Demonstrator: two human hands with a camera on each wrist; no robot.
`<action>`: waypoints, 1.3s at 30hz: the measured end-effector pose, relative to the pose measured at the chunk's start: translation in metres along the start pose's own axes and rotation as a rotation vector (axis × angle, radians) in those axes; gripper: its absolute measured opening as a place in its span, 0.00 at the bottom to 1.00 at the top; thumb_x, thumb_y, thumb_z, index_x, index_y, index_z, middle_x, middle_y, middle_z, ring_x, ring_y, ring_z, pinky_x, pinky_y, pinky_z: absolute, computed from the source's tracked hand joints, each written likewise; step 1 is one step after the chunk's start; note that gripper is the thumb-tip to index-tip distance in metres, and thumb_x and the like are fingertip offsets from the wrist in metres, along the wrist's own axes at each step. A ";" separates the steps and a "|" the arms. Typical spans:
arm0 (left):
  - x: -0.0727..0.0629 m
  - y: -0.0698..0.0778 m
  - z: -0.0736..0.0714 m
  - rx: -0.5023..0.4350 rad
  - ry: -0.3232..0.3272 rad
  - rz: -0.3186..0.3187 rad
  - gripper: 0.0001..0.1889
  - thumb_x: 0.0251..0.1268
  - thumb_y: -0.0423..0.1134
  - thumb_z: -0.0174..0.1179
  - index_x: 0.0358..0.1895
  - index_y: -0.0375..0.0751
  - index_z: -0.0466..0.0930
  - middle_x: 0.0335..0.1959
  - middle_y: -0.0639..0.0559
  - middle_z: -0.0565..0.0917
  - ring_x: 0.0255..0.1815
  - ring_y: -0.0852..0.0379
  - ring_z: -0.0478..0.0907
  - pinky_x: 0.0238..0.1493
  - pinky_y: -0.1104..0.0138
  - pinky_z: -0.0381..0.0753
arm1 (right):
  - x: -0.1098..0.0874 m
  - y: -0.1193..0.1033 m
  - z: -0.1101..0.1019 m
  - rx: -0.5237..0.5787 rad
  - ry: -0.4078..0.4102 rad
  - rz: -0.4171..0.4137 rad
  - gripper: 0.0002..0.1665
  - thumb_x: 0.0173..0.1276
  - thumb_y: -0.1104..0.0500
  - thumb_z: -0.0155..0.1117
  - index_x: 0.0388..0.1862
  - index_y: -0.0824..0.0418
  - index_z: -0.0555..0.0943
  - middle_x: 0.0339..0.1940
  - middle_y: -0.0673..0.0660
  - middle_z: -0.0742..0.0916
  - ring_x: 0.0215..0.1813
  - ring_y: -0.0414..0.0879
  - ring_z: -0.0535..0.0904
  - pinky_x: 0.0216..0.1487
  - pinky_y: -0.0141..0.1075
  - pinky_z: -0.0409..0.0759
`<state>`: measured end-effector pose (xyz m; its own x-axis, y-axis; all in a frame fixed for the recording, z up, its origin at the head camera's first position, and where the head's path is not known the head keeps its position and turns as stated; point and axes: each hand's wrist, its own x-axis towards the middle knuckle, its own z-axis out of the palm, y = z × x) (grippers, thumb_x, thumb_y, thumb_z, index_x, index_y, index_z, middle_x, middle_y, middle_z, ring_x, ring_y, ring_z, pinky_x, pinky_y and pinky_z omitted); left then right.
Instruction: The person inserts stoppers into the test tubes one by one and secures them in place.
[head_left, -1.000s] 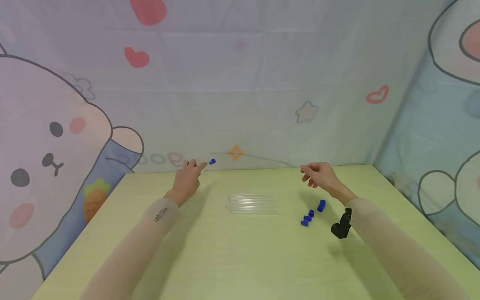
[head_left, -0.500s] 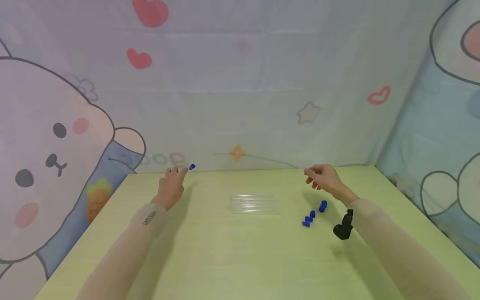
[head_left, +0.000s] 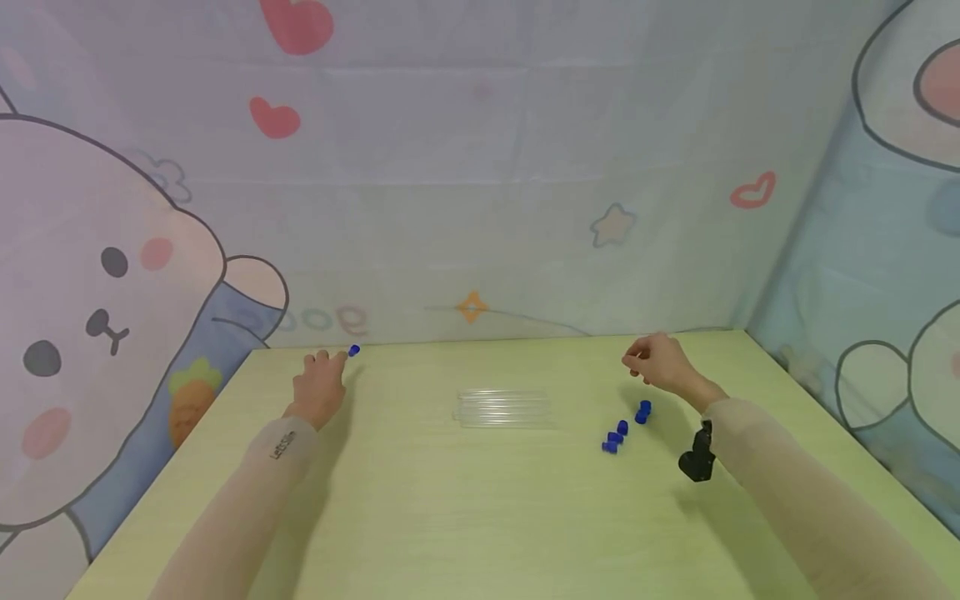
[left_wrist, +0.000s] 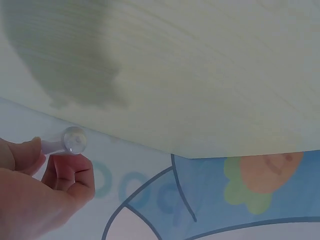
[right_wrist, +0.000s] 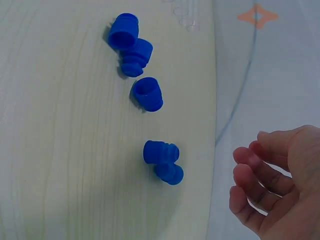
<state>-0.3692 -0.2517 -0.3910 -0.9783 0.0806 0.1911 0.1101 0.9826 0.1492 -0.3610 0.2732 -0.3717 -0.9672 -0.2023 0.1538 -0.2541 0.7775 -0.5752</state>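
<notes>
At the table's back left, my left hand [head_left: 318, 389] pinches a clear test tube between thumb and fingers; its blue stopper [head_left: 354, 350] sticks out past the fingertips. The left wrist view shows the tube's rounded clear end [left_wrist: 75, 140] pointing toward the camera. My right hand [head_left: 660, 364] hangs over the back right with loosely bent fingers and holds nothing. Several blue stoppers [right_wrist: 148, 94] lie on the table below and nearer than the right hand, some upright-mouthed and some on their sides. Several clear test tubes [head_left: 504, 408] lie side by side at the middle of the table.
The pale yellow-green table [head_left: 480, 508] ends at the back against a printed cloth [head_left: 480, 208] with cartoon figures and hearts. A black device [head_left: 697, 457] is worn at the right wrist, beside the stoppers in the head view.
My left hand has moved left and a little lower in the head view, carrying the stoppered test tube. My right hand has shifted slightly to the right. The loose stoppers and lying tubes stay put.
</notes>
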 end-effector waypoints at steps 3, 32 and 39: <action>-0.003 -0.003 0.000 -0.007 -0.027 -0.041 0.24 0.64 0.22 0.43 0.65 0.27 0.63 0.58 0.20 0.68 0.59 0.24 0.64 0.45 0.35 0.76 | -0.003 0.003 -0.001 -0.098 -0.031 -0.018 0.14 0.70 0.62 0.57 0.40 0.74 0.83 0.28 0.66 0.86 0.23 0.46 0.77 0.25 0.33 0.74; -0.010 -0.021 0.025 -0.030 -0.113 -0.095 0.18 0.65 0.25 0.41 0.56 0.22 0.68 0.51 0.19 0.71 0.52 0.24 0.69 0.45 0.37 0.76 | -0.008 0.027 0.017 -0.207 -0.246 0.063 0.12 0.68 0.60 0.61 0.33 0.69 0.83 0.21 0.56 0.84 0.23 0.41 0.74 0.26 0.31 0.72; -0.010 -0.021 0.025 -0.009 -0.100 -0.095 0.17 0.66 0.26 0.41 0.56 0.21 0.68 0.49 0.19 0.72 0.52 0.24 0.70 0.45 0.38 0.78 | -0.008 0.021 0.015 -0.193 -0.262 0.096 0.10 0.67 0.60 0.62 0.32 0.68 0.83 0.20 0.56 0.84 0.19 0.40 0.72 0.21 0.31 0.70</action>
<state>-0.3665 -0.2685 -0.4205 -0.9970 0.0035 0.0779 0.0168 0.9852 0.1707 -0.3584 0.2825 -0.3971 -0.9609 -0.2494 -0.1200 -0.1807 0.8938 -0.4105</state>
